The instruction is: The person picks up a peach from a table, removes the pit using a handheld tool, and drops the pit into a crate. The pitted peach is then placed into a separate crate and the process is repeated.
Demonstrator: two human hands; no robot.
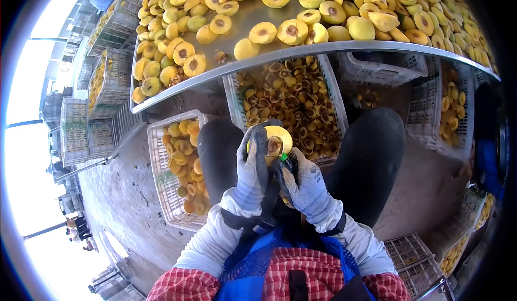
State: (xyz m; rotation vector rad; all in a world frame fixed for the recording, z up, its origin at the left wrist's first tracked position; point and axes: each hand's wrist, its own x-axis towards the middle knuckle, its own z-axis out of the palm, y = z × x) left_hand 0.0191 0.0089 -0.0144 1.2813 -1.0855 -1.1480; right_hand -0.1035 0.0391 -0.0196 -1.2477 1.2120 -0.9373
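Observation:
A halved yellow fruit with a brown pit area faces up between my two gloved hands, above the crate between my knees. My left hand is closed around the fruit's left side. In my right hand is a small tool with a green part, its end at the fruit's lower edge; the rest of the tool is hidden by my fingers. Many halved fruits lie on the metal table in front of me.
Under the table edge, a crate holds dark-centred fruit pieces. Another crate with yellow halves stands at the left. More crates are at the right, with stacked crates far left. People are in the distance.

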